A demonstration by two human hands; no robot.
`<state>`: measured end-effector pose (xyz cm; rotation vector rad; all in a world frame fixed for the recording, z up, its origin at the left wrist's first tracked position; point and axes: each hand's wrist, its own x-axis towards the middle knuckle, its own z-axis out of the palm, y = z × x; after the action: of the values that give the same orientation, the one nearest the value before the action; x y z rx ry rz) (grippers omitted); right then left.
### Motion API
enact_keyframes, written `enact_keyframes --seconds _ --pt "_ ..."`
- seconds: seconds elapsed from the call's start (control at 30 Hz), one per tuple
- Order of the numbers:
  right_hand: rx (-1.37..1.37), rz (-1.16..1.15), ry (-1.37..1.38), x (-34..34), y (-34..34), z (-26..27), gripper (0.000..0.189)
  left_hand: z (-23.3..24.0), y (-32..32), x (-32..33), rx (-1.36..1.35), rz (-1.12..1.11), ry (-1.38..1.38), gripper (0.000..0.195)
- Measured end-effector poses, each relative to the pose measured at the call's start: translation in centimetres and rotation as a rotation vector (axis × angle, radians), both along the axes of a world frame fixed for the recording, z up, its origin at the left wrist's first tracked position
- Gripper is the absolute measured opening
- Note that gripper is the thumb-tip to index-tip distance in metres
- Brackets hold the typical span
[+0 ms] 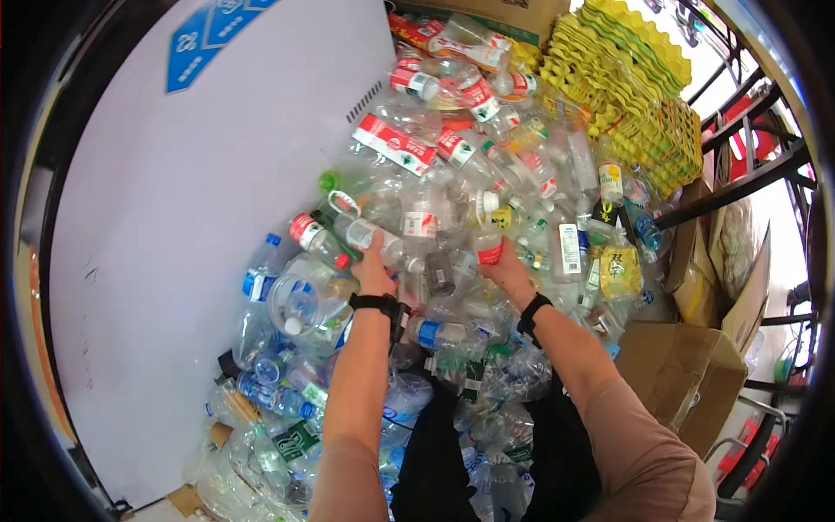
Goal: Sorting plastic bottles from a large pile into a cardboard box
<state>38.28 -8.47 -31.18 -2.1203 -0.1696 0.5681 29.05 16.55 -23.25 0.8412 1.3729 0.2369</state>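
Observation:
My left hand [375, 273] reaches into a large heap of plastic bottles, its thumb lying across a clear bottle [363, 232] with a pale label. Its other fingers are mostly hidden, so its grip is unclear. Just left of it lies a clear bottle with a red-and-white label and red cap [313, 239]. My right hand [511, 273] grips a clear bottle with a red label [489, 246], whose white-topped neck points away from me. Between the hands sit a dark grey bottle [440, 273] and a clear bottle with a white-and-red label [419, 212].
A white panel [196, 228] borders the heap on the left. Stacked yellow egg trays [626, 91] stand at the back right, beside a black metal frame [737, 179]. An open cardboard box [672, 372] is at the right. Bottles surround my legs [434, 457].

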Motion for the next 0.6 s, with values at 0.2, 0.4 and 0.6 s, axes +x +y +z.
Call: enact_keyframes --seconds 0.2,0.4,0.6 --pt "0.262 -0.018 -0.034 -0.3 -0.4 2.5 0.074 -4.1 1.0 0.6 0.000 0.006 -0.191 0.035" --pt "0.890 -0.262 0.087 -5.0 -7.7 12.9 0.064 6.9 -5.6 -7.3 0.010 -0.220 -0.563 0.036" --pt "1.115 -0.601 0.166 -17.2 -23.4 26.5 0.053 22.2 -15.8 -16.3 -0.036 -0.488 -0.623 0.046"
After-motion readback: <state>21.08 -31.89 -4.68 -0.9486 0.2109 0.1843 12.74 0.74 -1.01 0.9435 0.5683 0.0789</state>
